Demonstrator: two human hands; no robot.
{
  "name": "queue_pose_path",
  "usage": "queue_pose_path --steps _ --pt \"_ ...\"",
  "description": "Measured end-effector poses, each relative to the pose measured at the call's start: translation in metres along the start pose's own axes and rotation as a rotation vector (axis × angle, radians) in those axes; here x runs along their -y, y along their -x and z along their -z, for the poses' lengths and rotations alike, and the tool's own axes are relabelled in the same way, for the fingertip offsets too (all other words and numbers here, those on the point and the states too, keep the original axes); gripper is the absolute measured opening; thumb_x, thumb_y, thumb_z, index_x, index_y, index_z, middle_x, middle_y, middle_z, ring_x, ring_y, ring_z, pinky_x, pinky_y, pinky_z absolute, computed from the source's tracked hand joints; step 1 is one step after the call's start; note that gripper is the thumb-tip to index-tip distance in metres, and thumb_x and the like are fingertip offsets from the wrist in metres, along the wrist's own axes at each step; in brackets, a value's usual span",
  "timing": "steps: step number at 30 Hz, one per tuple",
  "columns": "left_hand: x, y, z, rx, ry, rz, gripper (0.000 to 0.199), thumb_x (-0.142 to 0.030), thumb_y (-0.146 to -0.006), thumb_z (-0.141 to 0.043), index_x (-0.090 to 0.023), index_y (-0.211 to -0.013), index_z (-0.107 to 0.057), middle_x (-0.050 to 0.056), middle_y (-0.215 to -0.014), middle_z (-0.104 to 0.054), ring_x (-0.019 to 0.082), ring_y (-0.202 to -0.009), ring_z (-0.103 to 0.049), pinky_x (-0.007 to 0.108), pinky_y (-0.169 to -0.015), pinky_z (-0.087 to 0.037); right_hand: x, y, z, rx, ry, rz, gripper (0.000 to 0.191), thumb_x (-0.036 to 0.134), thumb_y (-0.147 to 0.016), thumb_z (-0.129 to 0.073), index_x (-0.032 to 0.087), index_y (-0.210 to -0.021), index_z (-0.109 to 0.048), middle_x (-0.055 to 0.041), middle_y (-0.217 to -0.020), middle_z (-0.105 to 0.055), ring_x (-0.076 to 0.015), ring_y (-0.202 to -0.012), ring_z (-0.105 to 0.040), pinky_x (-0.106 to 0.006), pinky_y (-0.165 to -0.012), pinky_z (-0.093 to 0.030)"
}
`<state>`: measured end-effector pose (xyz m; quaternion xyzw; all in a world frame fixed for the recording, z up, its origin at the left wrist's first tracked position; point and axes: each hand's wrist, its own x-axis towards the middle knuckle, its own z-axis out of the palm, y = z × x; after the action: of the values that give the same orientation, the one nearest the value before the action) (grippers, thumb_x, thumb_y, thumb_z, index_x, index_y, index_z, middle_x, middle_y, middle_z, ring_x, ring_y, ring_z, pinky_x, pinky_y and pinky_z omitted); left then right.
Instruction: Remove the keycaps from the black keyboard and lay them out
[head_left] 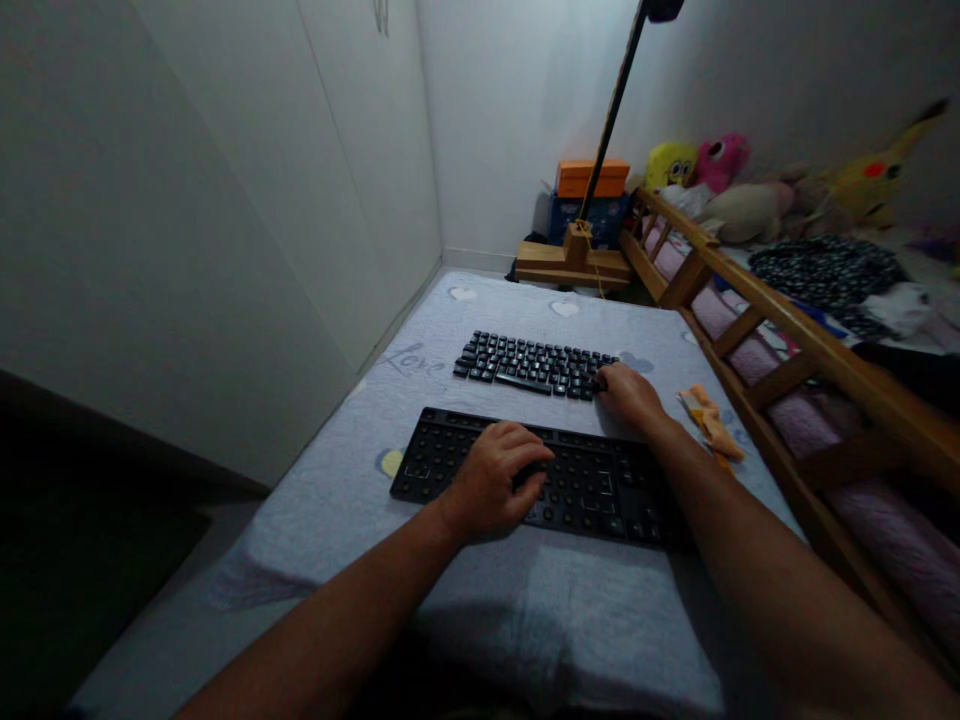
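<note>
A black keyboard base (574, 490) lies across the cloth-covered surface. Its keycaps are off over most of the left and middle, where small pale round stems show. Beyond it, loose black keycaps (525, 362) are laid out in rows like a keyboard. My right hand (630, 395) is at the right end of these rows, thumb and fingertips pinched on a dark keycap (601, 383). Over the middle of the base, my left hand (499, 475) is curled. Something dark shows between its thumb and forefinger, but I cannot make it out. My right forearm covers part of the base's right end.
An orange cloth-like item (711, 422) lies on the right of the sheet (337, 500). A wooden bed rail (780, 310) runs along the right, with plush toys behind. A wooden stand (574, 262) and an orange box (592, 178) are at the back. White cabinet doors (247, 200) line the left.
</note>
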<state>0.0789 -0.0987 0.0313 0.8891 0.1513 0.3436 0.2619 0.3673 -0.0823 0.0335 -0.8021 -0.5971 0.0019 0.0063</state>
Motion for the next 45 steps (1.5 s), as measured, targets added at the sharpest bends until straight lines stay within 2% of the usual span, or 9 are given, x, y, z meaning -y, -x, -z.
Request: queue_pose_path --steps 9,13,17,19,23,28,34,40,45 --pt "-0.001 0.000 0.000 0.001 -0.005 -0.001 0.021 -0.016 -0.081 -0.059 -0.017 -0.102 -0.066 0.008 -0.100 -0.069 0.022 -0.098 -0.058 0.041 -0.091 -0.045 0.003 0.015 0.014 -0.145 -0.069 0.054 0.018 0.020 -0.083 -0.059 0.017 -0.097 -0.071 -0.0106 -0.100 -0.065 -0.0232 -0.091 -0.061 -0.029 -0.076 -0.042" --pt "-0.001 0.000 0.000 -0.001 0.000 -0.002 0.022 -0.015 -0.081 -0.059 -0.017 -0.102 -0.066 0.008 -0.100 -0.069 0.022 -0.098 -0.058 0.041 -0.091 -0.045 0.002 0.034 0.036 -0.278 -0.138 0.066 0.029 0.026 -0.093 -0.042 0.016 -0.086 -0.068 -0.0110 -0.091 -0.064 -0.0228 -0.090 -0.059 -0.031 -0.080 -0.043" --pt "-0.001 0.000 0.000 0.002 -0.004 -0.009 0.021 -0.015 -0.081 -0.060 -0.016 -0.101 -0.067 0.008 -0.100 -0.069 0.022 -0.098 -0.058 0.041 -0.091 -0.045 0.001 0.069 0.055 -0.545 -0.475 0.080 0.029 0.030 -0.092 -0.039 0.019 -0.076 -0.061 -0.0063 -0.080 -0.059 -0.0217 -0.082 -0.058 -0.033 -0.076 -0.042" --pt "-0.001 -0.001 0.000 0.005 -0.005 -0.005 0.021 -0.015 -0.081 -0.060 -0.016 -0.100 -0.067 0.008 -0.099 -0.069 0.022 -0.097 -0.058 0.040 -0.091 -0.045 0.004 0.091 0.060 -0.591 -0.582 0.078 0.031 0.033 -0.093 -0.039 0.020 -0.075 -0.060 -0.0050 -0.079 -0.059 -0.0209 -0.079 -0.056 -0.033 -0.074 -0.041" --pt "-0.001 -0.001 0.001 0.022 -0.013 0.007 0.022 -0.015 -0.081 -0.060 -0.017 -0.101 -0.067 0.007 -0.101 -0.069 0.022 -0.099 -0.058 0.041 -0.091 -0.044 0.013 0.136 0.058 -0.468 -0.799 -0.067 0.041 0.042 -0.098 -0.030 0.021 -0.079 -0.060 0.0003 -0.064 -0.051 -0.0164 -0.061 -0.050 -0.030 -0.061 -0.038" --pt "0.002 -0.001 -0.002 0.063 -0.045 0.022 0.023 -0.017 -0.080 -0.062 -0.018 -0.102 -0.067 0.008 -0.108 -0.067 0.024 -0.105 -0.057 0.043 -0.095 -0.044 0.029 0.177 0.043 -0.170 -0.951 -0.160 0.035 0.050 -0.095 -0.040 0.022 -0.088 -0.059 0.0021 -0.064 -0.051 -0.0149 -0.057 -0.049 -0.027 -0.053 -0.038" --pt "0.003 0.000 -0.004 0.065 -0.063 0.041 0.025 -0.017 -0.078 -0.065 -0.018 -0.103 -0.067 0.007 -0.113 -0.067 0.023 -0.109 -0.058 0.043 -0.098 -0.043 0.043 0.202 0.034 -0.143 -0.784 -0.168 0.023 0.043 -0.088 -0.052 0.023 -0.093 -0.060 -0.0029 -0.089 -0.065 -0.0206 -0.082 -0.061 -0.031 -0.070 -0.045" --pt "0.003 -0.001 -0.004 0.060 -0.076 0.049 0.025 -0.016 -0.079 -0.064 -0.019 -0.103 -0.067 0.008 -0.112 -0.067 0.024 -0.109 -0.059 0.044 -0.097 -0.044 0.046 0.217 0.032 -0.093 -0.738 -0.160 0.026 0.045 -0.089 -0.050 0.022 -0.093 -0.061 -0.0018 -0.082 -0.067 -0.0190 -0.071 -0.062 -0.030 -0.066 -0.045" --pt "0.004 -0.001 -0.005 0.077 -0.081 0.060 0.024 -0.017 -0.078 -0.064 -0.019 -0.102 -0.068 0.009 -0.112 -0.067 0.025 -0.109 -0.059 0.045 -0.097 -0.044 0.052 0.221 0.030 -0.158 -0.738 -0.108 0.020 0.040 -0.088 -0.051 0.022 -0.088 -0.061 -0.0022 -0.082 -0.068 -0.0193 -0.075 -0.064 -0.029 -0.070 -0.047"
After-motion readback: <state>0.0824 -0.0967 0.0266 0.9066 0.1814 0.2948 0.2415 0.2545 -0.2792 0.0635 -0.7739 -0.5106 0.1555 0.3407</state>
